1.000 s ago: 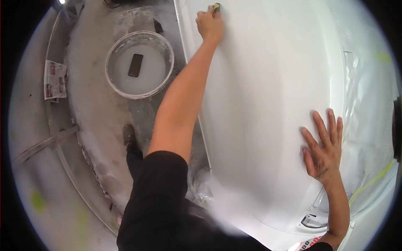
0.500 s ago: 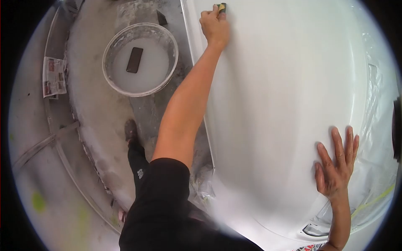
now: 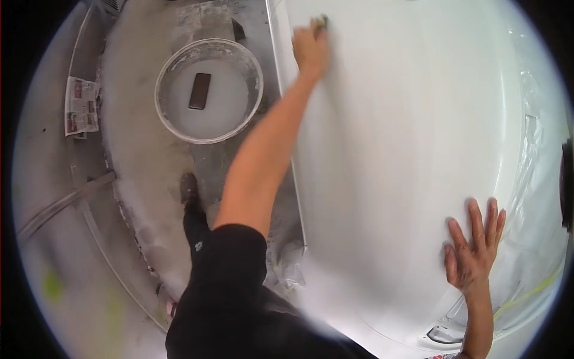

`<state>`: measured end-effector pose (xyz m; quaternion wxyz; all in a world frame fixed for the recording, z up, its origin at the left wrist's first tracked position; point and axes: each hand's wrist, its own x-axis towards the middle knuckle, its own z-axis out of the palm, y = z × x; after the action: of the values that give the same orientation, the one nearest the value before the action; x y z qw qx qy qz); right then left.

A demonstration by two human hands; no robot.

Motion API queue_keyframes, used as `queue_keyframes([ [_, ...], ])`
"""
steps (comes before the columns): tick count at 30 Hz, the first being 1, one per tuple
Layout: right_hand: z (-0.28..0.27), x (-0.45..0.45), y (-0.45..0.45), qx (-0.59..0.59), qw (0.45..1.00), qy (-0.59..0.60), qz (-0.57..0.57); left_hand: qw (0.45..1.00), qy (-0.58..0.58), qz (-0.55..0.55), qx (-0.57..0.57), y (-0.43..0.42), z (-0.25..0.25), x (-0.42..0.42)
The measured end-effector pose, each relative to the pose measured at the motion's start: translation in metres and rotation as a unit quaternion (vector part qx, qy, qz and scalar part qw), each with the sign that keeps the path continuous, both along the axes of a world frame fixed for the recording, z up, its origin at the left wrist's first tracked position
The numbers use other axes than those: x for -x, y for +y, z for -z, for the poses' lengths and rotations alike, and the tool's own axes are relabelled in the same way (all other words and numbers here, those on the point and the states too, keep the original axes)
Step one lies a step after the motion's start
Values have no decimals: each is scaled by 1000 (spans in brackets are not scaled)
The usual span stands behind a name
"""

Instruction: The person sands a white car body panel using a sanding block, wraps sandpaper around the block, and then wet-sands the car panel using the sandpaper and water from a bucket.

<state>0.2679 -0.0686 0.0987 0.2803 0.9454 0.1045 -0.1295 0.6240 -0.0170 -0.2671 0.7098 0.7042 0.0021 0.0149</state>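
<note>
My left hand [image 3: 311, 51] reaches to the far left part of a large, smooth white car panel [image 3: 388, 149]. Its fingers are closed around a small green-and-yellow sanding pad [image 3: 323, 23], pressed to the surface; motion blurs both, and the pad is partly covered by the fingers. Lower on the right side, my right hand [image 3: 472, 257] lies flat on the same panel with fingers spread, holding nothing.
Left of the panel, a round bucket [image 3: 161, 113] of cloudy water stands on the grey floor, with a dark phone-like rectangle [image 3: 200, 91] inside its outline. Clear plastic sheeting [image 3: 529, 149] borders the panel's right side. Newspaper [image 3: 82, 105] hangs at far left.
My left hand has slid a little toward me with the sanding pad. The whole view has shifted slightly; my right hand stays flat on the panel, showing a bit lower.
</note>
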Motion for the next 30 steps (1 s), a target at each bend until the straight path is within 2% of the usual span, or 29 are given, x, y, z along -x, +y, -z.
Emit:
queue_keyframes([
  [1,2,2,0,-2,1000,-3,1,998,-42,-22,-51,-5,14,31],
  [3,3,5,-1,-5,1000,1,4,997,-67,-21,30,11,19,156],
  [5,0,2,0,5,1000,4,8,997,0,26,77,22,18,254],
  [8,2,3,-3,12,1000,5,6,997,-54,-24,45,9,26,221],
  [9,2,4,-4,14,1000,4,5,994,-62,-66,68,0,25,160],
  [11,2,8,-5,12,1000,4,4,999,-16,-42,5,-14,42,26],
  [12,4,8,-5,16,1000,6,6,997,-19,-68,36,-22,52,-23],
  [15,2,8,-3,23,1000,7,5,999,-18,-42,-23,-11,54,-15],
  [18,3,10,-3,20,1000,1,9,997,-76,-7,26,12,52,149],
  [20,2,9,-3,22,1000,4,18,996,5,44,79,27,45,252],
  [23,0,12,-5,40,999,20,16,996,-53,-2,66,11,57,219],
  [24,2,11,-7,42,999,17,10,994,11,-11,110,2,61,157],
  [25,0,12,-7,45,999,20,9,993,59,-40,91,-5,64,80],
  [26,0,14,-7,52,998,22,9,998,-22,-62,2,-19,91,9],
  [27,0,13,-8,47,999,20,7,998,-11,-63,3,-28,106,-44],
  [30,0,14,-7,48,999,14,7,998,-6,8,-54,-12,107,-27],
])
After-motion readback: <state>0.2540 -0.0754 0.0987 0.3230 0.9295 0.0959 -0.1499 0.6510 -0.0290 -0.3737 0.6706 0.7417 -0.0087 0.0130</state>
